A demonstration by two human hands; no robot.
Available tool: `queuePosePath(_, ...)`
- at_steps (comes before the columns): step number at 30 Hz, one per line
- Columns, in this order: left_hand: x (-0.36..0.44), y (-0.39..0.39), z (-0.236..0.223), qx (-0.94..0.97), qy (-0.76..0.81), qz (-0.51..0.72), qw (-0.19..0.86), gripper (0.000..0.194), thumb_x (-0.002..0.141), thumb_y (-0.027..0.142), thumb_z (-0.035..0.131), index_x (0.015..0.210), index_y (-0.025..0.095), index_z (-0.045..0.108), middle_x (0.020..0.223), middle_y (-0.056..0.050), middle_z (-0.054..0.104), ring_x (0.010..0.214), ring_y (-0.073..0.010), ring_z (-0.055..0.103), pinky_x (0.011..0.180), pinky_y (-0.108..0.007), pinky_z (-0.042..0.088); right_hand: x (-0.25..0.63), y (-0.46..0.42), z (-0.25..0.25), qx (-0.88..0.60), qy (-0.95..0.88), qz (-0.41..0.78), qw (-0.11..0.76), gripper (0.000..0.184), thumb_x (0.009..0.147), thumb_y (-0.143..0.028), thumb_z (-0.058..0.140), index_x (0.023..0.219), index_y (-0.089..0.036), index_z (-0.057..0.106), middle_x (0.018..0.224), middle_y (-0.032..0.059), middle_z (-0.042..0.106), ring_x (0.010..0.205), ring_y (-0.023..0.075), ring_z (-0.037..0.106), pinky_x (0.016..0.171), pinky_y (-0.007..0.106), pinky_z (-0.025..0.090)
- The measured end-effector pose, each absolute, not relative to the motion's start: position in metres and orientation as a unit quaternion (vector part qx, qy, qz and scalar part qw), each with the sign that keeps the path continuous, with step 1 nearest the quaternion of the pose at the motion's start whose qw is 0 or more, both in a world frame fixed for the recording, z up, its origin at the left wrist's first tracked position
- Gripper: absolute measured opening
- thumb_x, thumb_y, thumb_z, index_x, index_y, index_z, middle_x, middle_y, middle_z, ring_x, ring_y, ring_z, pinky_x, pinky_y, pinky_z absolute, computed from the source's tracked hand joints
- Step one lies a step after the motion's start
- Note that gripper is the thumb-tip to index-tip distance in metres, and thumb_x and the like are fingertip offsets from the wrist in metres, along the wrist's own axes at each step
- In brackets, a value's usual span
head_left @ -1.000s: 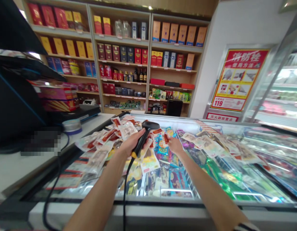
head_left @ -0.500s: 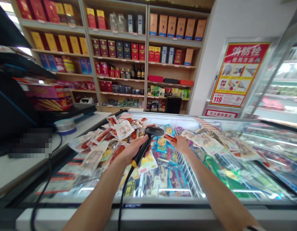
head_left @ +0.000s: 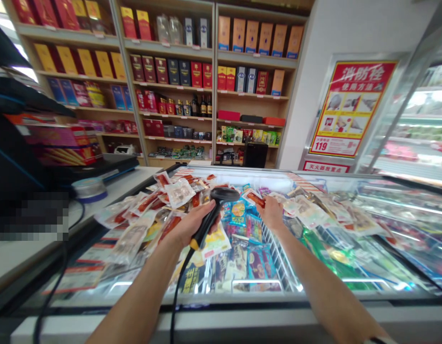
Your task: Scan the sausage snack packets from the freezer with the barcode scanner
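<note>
My left hand point(head_left: 195, 222) is wrapped round the handle of a black barcode scanner point(head_left: 206, 224) with a yellow-tipped base and a trailing cord. The scanner's head tilts toward my right hand point(head_left: 273, 212), which pinches the end of a packaged sausage point(head_left: 254, 198) in clear wrap. Both are held over the glass top of a chest freezer point(head_left: 135, 302). Left of the scanner lies a pile of clear packs point(head_left: 180, 192) with reddish sausages and pale food. Another heap of pale packs point(head_left: 312, 212) lies just right of my right hand.
Bagged frozen goods point(head_left: 258, 263) show in wire baskets beneath the glass. A white counter point(head_left: 13, 258) at the left bears a roll of tape point(head_left: 88, 189) and dark equipment. Shelves of boxed bottles point(head_left: 178, 71) stand behind, beside a red and yellow fire-hydrant sign point(head_left: 353, 110).
The view has shifted slightly, so most things sit a little further left. The packaged sausage now tilts more, still in my right hand; the scanner stays in my left.
</note>
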State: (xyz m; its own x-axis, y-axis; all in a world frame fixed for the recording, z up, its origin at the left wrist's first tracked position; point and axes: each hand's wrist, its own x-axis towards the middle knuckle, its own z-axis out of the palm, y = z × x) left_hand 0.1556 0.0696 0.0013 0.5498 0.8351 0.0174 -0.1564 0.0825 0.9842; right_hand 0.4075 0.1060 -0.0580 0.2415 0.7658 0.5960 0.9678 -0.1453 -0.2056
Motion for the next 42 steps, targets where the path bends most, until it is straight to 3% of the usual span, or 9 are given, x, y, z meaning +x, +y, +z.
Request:
queuePosePath(13, 0.154, 0.067, 0.004, 0.553, 0.273, 0.372, 0.694, 0.033, 0.072, 0.044, 0.047, 0.073, 0.012, 0.052, 0.059, -0.003, 0.054, 0.043, -0.0070, 0.046, 0.041, -0.019, 0.035, 0.413, 0.106, -0.057, -0.719, -0.578, -0.230, 0.310, 0.025, 0.074, -0.036, 0.046, 0.087, -0.015, 0.049, 0.085, 0.0078, 0.056, 0.086, 0.0220, 0.046, 0.072, 0.033, 0.026)
queuePosePath(20, 0.143, 0.072, 0.008, 0.542, 0.262, 0.403, 0.689, 0.035, 0.073, 0.044, 0.046, 0.086, 0.011, 0.053, 0.055, -0.001, 0.052, 0.043, -0.0081, 0.047, 0.040, -0.019, 0.035, 0.453, 0.102, -0.053, -0.801, -0.460, -0.253, 0.288, 0.025, 0.073, -0.030, 0.047, 0.087, -0.011, 0.051, 0.087, 0.0141, 0.053, 0.088, 0.0280, 0.044, 0.072, 0.039, 0.026)
queuePosePath(24, 0.141, 0.068, 0.013, 0.529, 0.286, 0.431, 0.673, 0.037, 0.071, 0.044, 0.048, 0.085, 0.011, 0.054, 0.053, 0.000, 0.050, 0.041, -0.0081, 0.046, 0.038, -0.019, 0.034, 0.451, 0.096, -0.045, -0.800, -0.457, -0.266, 0.283, 0.026, 0.072, -0.029, 0.048, 0.092, -0.012, 0.052, 0.102, 0.0164, 0.049, 0.099, 0.0308, 0.038, 0.077, 0.043, 0.024)
queuePosePath(26, 0.141, 0.068, 0.015, 0.520, 0.298, 0.443, 0.667, 0.037, 0.070, 0.045, 0.049, 0.084, 0.011, 0.054, 0.054, -0.001, 0.052, 0.040, -0.0079, 0.045, 0.037, -0.019, 0.034, 0.426, 0.091, -0.040, -0.767, -0.515, -0.251, 0.289, 0.029, 0.075, -0.033, 0.044, 0.095, -0.014, 0.052, 0.105, 0.0146, 0.048, 0.101, 0.0291, 0.037, 0.079, 0.042, 0.024)
queuePosePath(29, 0.140, 0.071, 0.014, 0.519, 0.298, 0.438, 0.671, 0.037, 0.069, 0.045, 0.051, 0.082, 0.010, 0.054, 0.055, -0.002, 0.054, 0.040, -0.0084, 0.046, 0.037, -0.019, 0.035, 0.368, 0.079, -0.036, -0.703, -0.640, -0.149, 0.272, 0.036, 0.076, -0.047, 0.038, 0.092, -0.018, 0.054, 0.095, 0.0097, 0.054, 0.093, 0.0242, 0.043, 0.077, 0.038, 0.029)
queuePosePath(34, 0.138, 0.076, 0.010, 0.526, 0.297, 0.428, 0.672, 0.036, 0.069, 0.045, 0.050, 0.080, 0.011, 0.054, 0.058, -0.002, 0.056, 0.042, -0.0084, 0.048, 0.039, -0.019, 0.036, 0.285, 0.058, -0.047, -0.636, -0.728, -0.075, 0.243, 0.056, 0.064, -0.063, 0.042, 0.096, -0.019, 0.049, 0.097, 0.0100, 0.052, 0.093, 0.0252, 0.043, 0.074, 0.039, 0.032)
queuePosePath(37, 0.137, 0.076, 0.010, 0.522, 0.308, 0.430, 0.669, 0.037, 0.069, 0.044, 0.051, 0.083, 0.010, 0.054, 0.059, -0.003, 0.057, 0.042, -0.0083, 0.048, 0.038, -0.018, 0.037, 0.272, 0.056, -0.050, -0.638, -0.743, -0.060, 0.194, 0.059, 0.058, -0.061, 0.050, 0.098, -0.019, 0.046, 0.097, 0.0102, 0.052, 0.092, 0.0261, 0.044, 0.074, 0.042, 0.032)
queuePosePath(42, 0.138, 0.076, 0.010, 0.530, 0.295, 0.419, 0.676, 0.038, 0.070, 0.045, 0.050, 0.086, 0.011, 0.054, 0.059, -0.003, 0.057, 0.043, -0.0090, 0.050, 0.038, -0.018, 0.037, 0.298, 0.069, -0.043, -0.661, -0.736, -0.045, 0.136, 0.047, 0.061, -0.045, 0.052, 0.100, -0.020, 0.044, 0.092, 0.0081, 0.057, 0.088, 0.0243, 0.051, 0.071, 0.038, 0.035)
